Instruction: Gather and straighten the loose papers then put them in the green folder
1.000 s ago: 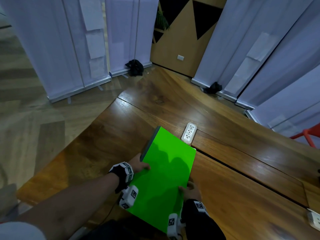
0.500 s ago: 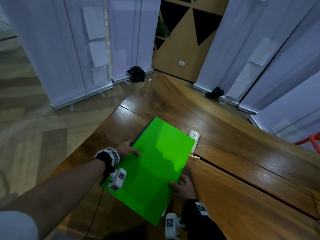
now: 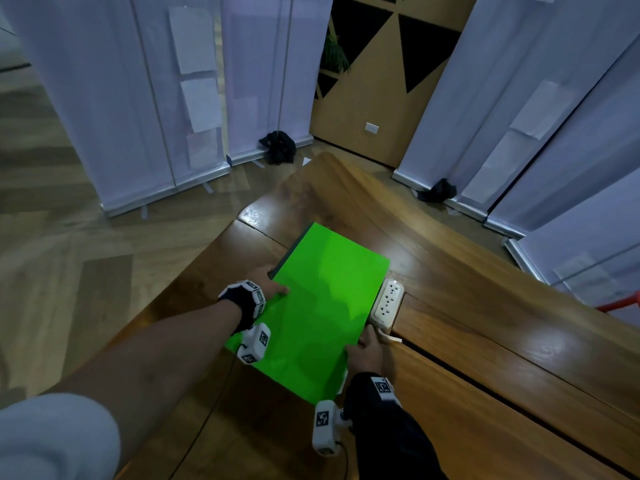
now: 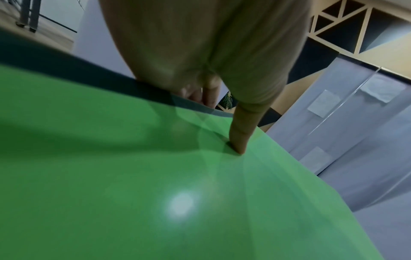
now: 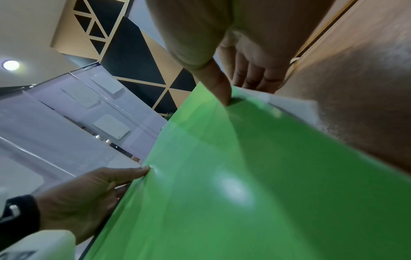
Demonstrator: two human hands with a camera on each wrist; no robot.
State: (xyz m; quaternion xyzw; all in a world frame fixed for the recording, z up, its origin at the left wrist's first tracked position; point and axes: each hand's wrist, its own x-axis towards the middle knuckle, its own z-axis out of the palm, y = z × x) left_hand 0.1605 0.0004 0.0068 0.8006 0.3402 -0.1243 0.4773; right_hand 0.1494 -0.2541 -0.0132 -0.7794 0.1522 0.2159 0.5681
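Observation:
A closed bright green folder [image 3: 322, 306] with a dark spine lies on the wooden table [image 3: 485, 358], held by both hands. My left hand [image 3: 268, 282] pinches its left spine edge, thumb [image 4: 239, 133] on the cover and fingers under it. My right hand [image 3: 369, 348] pinches the right edge, thumb [image 5: 219, 88] on top and fingers below. White paper edges [image 5: 291, 107] stick out under the green cover [image 5: 255, 176] near the right thumb. The rest of the papers is hidden inside.
A white power strip [image 3: 387, 303] lies in a table groove right beside the folder's right edge. The table's left edge drops to a wooden floor [image 3: 69, 271]. White hanging panels [image 3: 156, 98] and a wooden wall [image 3: 374, 91] stand beyond.
Both hands have carried the folder away from me and slightly left across the table. Its far right corner now reaches past the power strip.

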